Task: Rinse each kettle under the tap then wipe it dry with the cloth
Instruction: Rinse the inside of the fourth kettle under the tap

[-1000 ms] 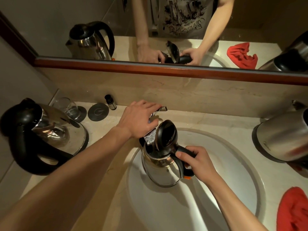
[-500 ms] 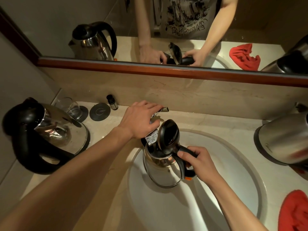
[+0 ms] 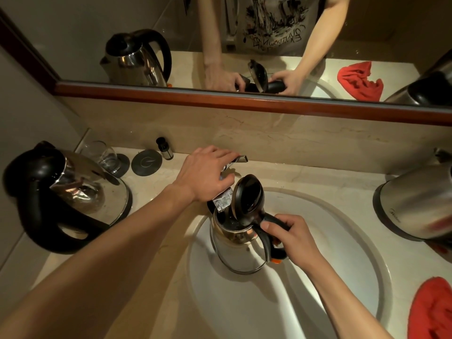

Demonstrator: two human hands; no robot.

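A steel kettle (image 3: 236, 250) with a black handle and its black lid (image 3: 248, 195) flipped up stands in the white sink (image 3: 342, 277), right under the tap spout (image 3: 223, 200). My right hand (image 3: 291, 237) grips the kettle's handle. My left hand (image 3: 205, 176) rests on top of the tap, fingers curled over its lever (image 3: 241, 158). A second steel kettle (image 3: 73, 192) stands on the counter at the left, a third (image 3: 420, 204) at the right edge. The red cloth (image 3: 431, 311) lies at the lower right.
A glass (image 3: 104, 155) on a coaster, a round dark disc (image 3: 146, 163) and a small dark bottle (image 3: 164, 149) stand at the back left of the beige counter (image 3: 305, 176). A mirror (image 3: 244, 45) with a wooden frame runs along the wall behind.
Hardly anything has moved. Both hands keep their places on the tap and the kettle handle; the view has shifted slightly.
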